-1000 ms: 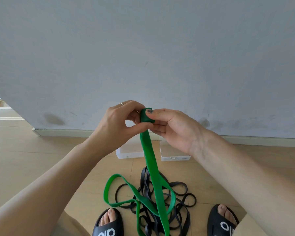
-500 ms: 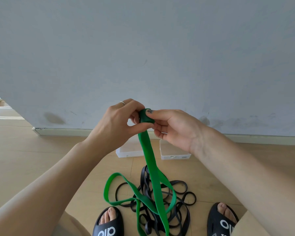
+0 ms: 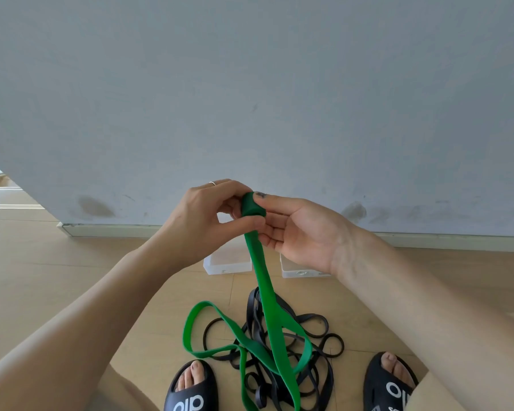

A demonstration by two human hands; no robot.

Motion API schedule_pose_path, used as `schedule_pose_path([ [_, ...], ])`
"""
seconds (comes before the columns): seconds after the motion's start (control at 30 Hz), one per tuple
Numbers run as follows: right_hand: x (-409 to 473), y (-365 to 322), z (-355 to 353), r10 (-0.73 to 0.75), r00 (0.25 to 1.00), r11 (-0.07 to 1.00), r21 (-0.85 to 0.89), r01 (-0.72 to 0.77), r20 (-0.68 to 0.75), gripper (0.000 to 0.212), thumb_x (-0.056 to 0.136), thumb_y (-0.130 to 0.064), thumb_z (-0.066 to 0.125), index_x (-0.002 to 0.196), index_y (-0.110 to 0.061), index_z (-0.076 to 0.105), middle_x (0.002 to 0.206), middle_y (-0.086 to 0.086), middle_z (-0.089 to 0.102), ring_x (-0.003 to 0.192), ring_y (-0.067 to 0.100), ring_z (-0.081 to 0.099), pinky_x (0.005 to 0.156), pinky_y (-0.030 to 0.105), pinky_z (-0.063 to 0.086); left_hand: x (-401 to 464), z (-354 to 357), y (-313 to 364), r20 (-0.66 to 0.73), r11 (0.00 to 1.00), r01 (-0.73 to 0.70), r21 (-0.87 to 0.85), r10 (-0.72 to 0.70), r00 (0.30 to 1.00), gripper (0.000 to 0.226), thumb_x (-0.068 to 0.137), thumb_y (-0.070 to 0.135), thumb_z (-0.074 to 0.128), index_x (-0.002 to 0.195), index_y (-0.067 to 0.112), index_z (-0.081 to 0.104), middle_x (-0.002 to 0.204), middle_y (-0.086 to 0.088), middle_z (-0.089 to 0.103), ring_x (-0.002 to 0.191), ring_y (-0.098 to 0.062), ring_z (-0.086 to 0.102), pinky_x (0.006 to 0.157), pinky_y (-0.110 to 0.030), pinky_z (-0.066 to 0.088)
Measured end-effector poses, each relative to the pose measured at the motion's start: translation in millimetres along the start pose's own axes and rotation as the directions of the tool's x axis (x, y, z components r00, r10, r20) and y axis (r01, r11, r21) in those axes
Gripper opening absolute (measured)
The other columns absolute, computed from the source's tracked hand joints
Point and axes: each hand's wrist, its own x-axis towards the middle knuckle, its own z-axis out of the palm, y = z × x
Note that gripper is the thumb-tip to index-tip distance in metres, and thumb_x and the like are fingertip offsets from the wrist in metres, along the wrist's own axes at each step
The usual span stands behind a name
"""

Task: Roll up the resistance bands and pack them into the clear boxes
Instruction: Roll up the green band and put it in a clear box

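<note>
Sandals (image 3: 192, 393) frame the nearest floor, and between them, below the fingers, lies a tangle of black bands (image 3: 282, 351) awaiting their turn. Out of that heap the green band (image 3: 266, 295) climbs as a slack tail to chest height, likely held high so its weight keeps the strip flat for winding. Its small green roll (image 3: 250, 204) sits clamped between both hands: the left hand (image 3: 202, 221) pinches it with thumb and curled fingers, while the right hand (image 3: 297, 229) presses its thumb on top, fingers curled loosely beneath. Just beyond the fingers, two clear boxes (image 3: 227, 264) wait open against the wall (image 3: 250, 99), both still without bands.
</note>
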Motion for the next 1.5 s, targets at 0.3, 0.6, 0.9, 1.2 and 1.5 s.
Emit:
schedule_pose_path([
  [0.3, 10, 9, -1, -0.124, 0.978, 0.929, -0.327, 0.173, 0.167, 0.045, 0.1, -0.057, 0.052, 0.119, -0.019, 0.068, 0.102, 0.002, 0.074, 0.095, 0.016, 0.069, 0.101, 0.043, 0.051, -1, -6, 3, 0.011, 0.989, 0.002, -0.15, 0.0, 1.0, 0.029, 0.086, 0.033, 0.074, 0.105, 0.013, 0.074, 0.091, -0.006, 0.07, 0.087, -0.027, 0.069, 0.087, -0.033, 0.058],
  [0.6, 2, -7, -15, -0.013, 0.98, 0.854, -0.507, 0.115, 0.201, 0.036, 0.09, -0.048, 0.065, 0.098, -0.014, 0.075, 0.085, 0.007, 0.065, 0.074, 0.012, 0.059, 0.062, 0.023, 0.045, -9, -13, -3, 0.131, 0.999, -0.014, -0.048, 0.02, 0.991, 0.026, 0.085, 0.022, 0.083, 0.107, 0.015, 0.072, 0.096, 0.005, 0.07, 0.092, -0.022, 0.07, 0.087, -0.031, 0.059],
  [0.9, -7, -17, -18, 0.029, 0.98, 0.759, -0.642, 0.106, 0.196, 0.039, 0.087, -0.055, 0.071, 0.092, -0.017, 0.076, 0.082, 0.006, 0.071, 0.078, 0.015, 0.059, 0.063, 0.023, 0.047, -11, -10, 3, 0.144, 0.996, -0.093, -0.017, 0.094, 0.985, 0.026, 0.084, 0.025, 0.082, 0.106, 0.016, 0.072, 0.095, 0.006, 0.07, 0.089, -0.016, 0.071, 0.085, -0.024, 0.058],
  [1.2, -13, -21, -21, 0.062, 0.98, 0.809, -0.584, 0.062, 0.189, 0.049, 0.084, -0.066, 0.063, 0.092, -0.019, 0.076, 0.078, 0.011, 0.07, 0.059, 0.014, 0.05, 0.062, 0.028, 0.041, -14, -12, 4, 0.167, 0.975, 0.071, -0.212, -0.036, 0.985, 0.032, 0.086, 0.033, 0.081, 0.108, 0.013, 0.071, 0.097, 0.001, 0.074, 0.096, -0.021, 0.073, 0.089, -0.024, 0.057],
  [1.5, -11, -22, -20, 0.048, 0.99, 0.668, -0.741, 0.064, 0.129, 0.029, 0.093, -0.045, 0.07, 0.095, -0.017, 0.076, 0.089, 0.004, 0.079, 0.081, 0.015, 0.055, 0.061, 0.024, 0.038, -14, -12, 4, 0.25, 0.989, -0.122, 0.079, 0.099, 0.963, 0.022, 0.089, 0.024, 0.079, 0.107, 0.015, 0.071, 0.099, 0.008, 0.068, 0.092, -0.012, 0.07, 0.086, -0.018, 0.054],
])
